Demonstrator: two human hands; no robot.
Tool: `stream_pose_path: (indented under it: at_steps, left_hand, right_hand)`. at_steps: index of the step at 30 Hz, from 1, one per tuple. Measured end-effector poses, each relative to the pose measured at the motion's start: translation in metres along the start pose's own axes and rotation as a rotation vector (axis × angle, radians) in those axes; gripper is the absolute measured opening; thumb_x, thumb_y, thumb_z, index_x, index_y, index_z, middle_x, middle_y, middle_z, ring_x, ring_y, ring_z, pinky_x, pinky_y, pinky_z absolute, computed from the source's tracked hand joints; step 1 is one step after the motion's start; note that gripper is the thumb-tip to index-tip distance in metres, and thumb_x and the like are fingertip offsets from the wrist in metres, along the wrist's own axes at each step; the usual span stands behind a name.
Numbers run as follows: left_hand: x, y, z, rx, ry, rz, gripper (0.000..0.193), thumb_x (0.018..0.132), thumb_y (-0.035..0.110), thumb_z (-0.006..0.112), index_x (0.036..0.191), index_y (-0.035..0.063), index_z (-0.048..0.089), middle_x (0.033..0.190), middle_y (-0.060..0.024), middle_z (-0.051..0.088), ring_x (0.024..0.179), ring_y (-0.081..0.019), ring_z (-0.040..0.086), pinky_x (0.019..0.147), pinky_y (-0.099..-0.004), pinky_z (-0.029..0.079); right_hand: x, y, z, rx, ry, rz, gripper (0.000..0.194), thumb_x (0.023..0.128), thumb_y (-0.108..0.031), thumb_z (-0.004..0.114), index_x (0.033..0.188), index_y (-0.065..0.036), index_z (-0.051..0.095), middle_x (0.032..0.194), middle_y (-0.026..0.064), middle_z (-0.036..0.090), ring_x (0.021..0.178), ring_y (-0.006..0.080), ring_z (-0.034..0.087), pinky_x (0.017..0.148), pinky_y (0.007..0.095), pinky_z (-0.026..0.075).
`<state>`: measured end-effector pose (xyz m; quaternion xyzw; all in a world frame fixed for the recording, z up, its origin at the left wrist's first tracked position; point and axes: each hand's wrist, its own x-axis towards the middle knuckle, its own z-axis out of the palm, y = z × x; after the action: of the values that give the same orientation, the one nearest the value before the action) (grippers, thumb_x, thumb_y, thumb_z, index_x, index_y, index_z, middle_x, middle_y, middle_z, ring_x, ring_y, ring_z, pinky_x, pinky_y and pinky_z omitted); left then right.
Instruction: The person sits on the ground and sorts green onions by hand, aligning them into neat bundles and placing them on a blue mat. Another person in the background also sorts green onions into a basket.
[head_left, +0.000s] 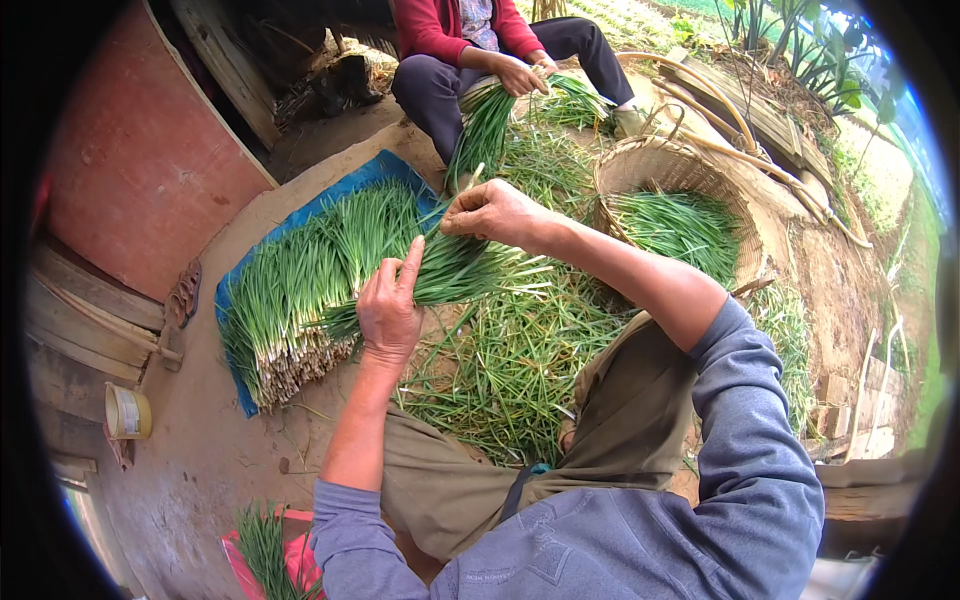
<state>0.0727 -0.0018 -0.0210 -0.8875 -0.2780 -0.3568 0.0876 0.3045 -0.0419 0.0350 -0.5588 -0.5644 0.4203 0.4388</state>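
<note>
My left hand (391, 304) grips a bunch of green garlic chives (465, 274), its thumb or a finger pointing up. The pale stem ends of the bunch fan out to the right, and the leaf tips show left of the wrist. Just above it, my right hand (499, 214) pinches a thin stalk (475, 177) whose pale end sticks up past the fingers. Behind my hands, to the left, many chives stand packed in rows on a blue sheet (247, 296), their whitish root ends facing me. Loose leaves and trimmings (510, 367) cover the ground between my legs.
Across from me a seated person (465, 45) holds another chive bunch (480, 127). A woven basket (630, 161) with chives stands at right. A yellowish tub (127, 412), sandals (182, 292) and a pink bag (300, 559) with chives lie left. Planks and a hose (742, 127) are upper right.
</note>
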Motion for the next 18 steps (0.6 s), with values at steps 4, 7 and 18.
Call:
stream_pose_path:
  at_steps: [4,7,18]
  left_hand:
    - [-0.002,0.001,0.006,-0.007,-0.002,0.041,0.079,0.068,-0.009,0.059,0.141,0.0226,0.056,0.088,-0.006,0.056,0.073,-0.025,0.061,0.064,-0.0375,0.051]
    - [-0.003,0.001,0.011,-0.042,0.028,0.085,0.074,0.07,-0.007,0.059,0.139,0.0214,0.058,0.088,-0.0065,0.057,0.074,-0.0261,0.062,0.064,-0.0384,0.051]
    - [-0.01,-0.041,0.013,-0.22,0.099,-0.312,0.06,0.074,-0.012,0.062,0.127,0.0164,0.065,0.097,-0.0096,0.068,0.079,-0.0289,0.068,0.069,-0.0373,0.054]
  right_hand:
    - [-0.018,-0.023,0.009,0.153,-0.134,0.014,0.023,0.088,-0.025,0.073,0.089,-0.001,0.073,0.072,-0.0024,0.062,0.065,0.0054,0.051,0.06,0.0234,0.042]
    - [-0.034,-0.048,0.015,0.402,-0.278,-0.022,0.023,0.089,-0.023,0.073,0.093,-0.001,0.072,0.075,-0.0012,0.062,0.065,0.0052,0.051,0.059,0.0223,0.042]
    - [-0.07,-0.055,-0.07,0.581,-0.732,-0.504,0.038,0.087,-0.036,0.075,0.084,0.002,0.069,0.072,0.0114,0.061,0.063,0.0176,0.06,0.049,0.0249,0.047]
